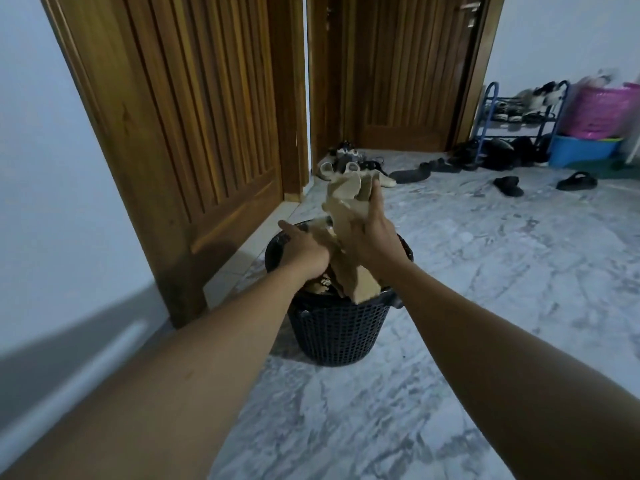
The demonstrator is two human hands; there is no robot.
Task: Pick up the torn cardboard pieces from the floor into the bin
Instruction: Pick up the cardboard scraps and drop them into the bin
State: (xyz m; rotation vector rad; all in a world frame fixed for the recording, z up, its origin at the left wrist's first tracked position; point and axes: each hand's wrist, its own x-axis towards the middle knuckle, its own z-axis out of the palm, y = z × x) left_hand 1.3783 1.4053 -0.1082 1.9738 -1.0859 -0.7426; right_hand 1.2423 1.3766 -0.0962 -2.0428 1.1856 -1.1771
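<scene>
Ragged tan cardboard pieces (346, 202) in right hand (370, 237) over black mesh bin (332, 334).

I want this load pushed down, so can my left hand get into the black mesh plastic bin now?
Probably yes. The left hand sits over the open mouth of the black mesh bin, nothing covering it; only the torn brown cardboard pieces gripped by the right hand crowd one side.

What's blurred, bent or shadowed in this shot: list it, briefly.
Head view: dim, flat indoor light with no glare. Head view: the wide-angle lens tilts the wooden doors outward. Head view: soft grey shadows cross the left wall. Head view: the pink basket and shoe rack at far right are smeared. Head view: the cardboard pieces look slightly soft, the bin sharper.
</scene>
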